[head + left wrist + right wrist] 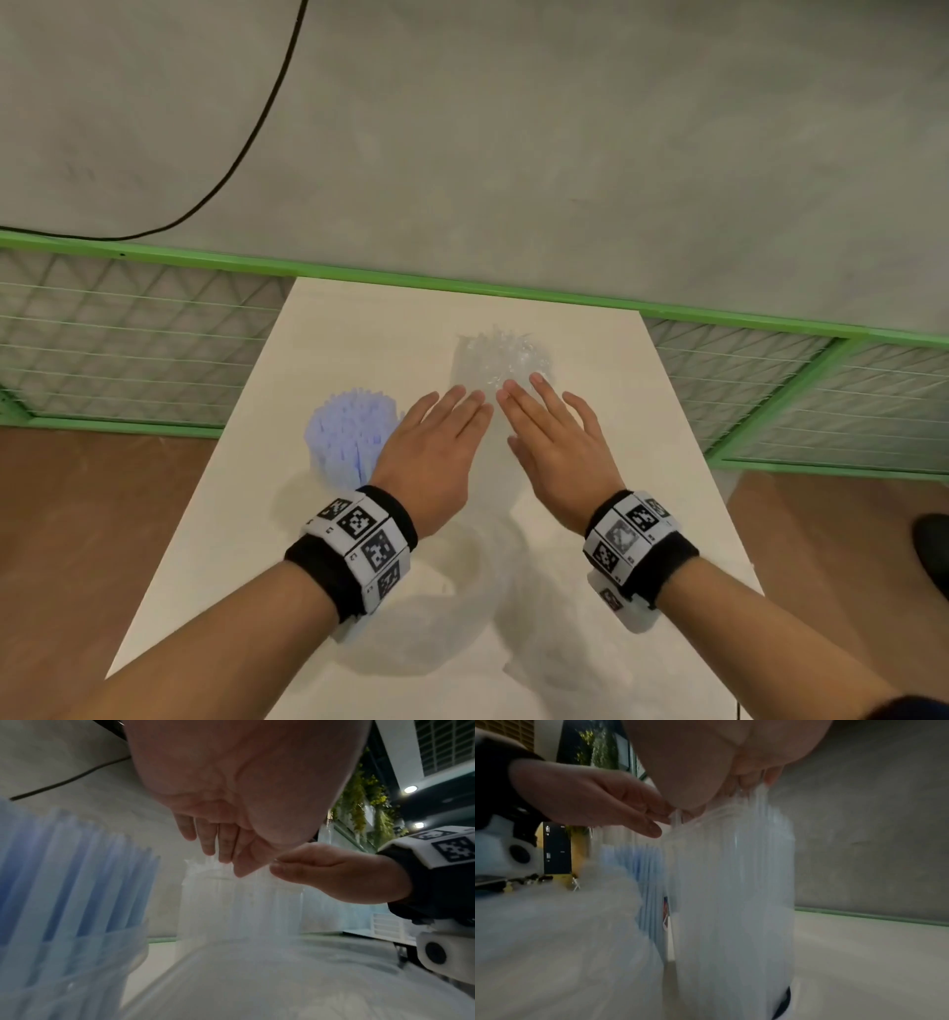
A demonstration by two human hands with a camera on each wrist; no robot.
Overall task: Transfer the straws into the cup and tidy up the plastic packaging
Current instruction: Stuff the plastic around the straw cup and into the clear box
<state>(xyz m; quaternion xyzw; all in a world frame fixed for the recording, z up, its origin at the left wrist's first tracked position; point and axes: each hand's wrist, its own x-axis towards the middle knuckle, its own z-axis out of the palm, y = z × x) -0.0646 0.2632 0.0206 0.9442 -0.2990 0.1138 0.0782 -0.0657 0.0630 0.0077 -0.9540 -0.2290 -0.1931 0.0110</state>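
A clear cup packed with clear straws [500,354] stands upright at the middle back of the white table [359,318]. My left hand [447,431] and right hand [552,431] hover side by side over its near side, fingers straight. The fingertips of both touch the straw tops, as the right wrist view shows [770,776]. Neither hand grips anything. A second cup of blue straws [349,437] stands to the left, by my left wrist. Crumpled clear plastic packaging [462,606] lies on the table beneath my wrists and looms large in the wrist views [552,943].
A green-framed wire fence [128,329] runs behind the table and along both sides. A black cable [246,149] lies on the grey floor beyond. A dark shoe [932,555] shows at the right edge, on the brown floor.
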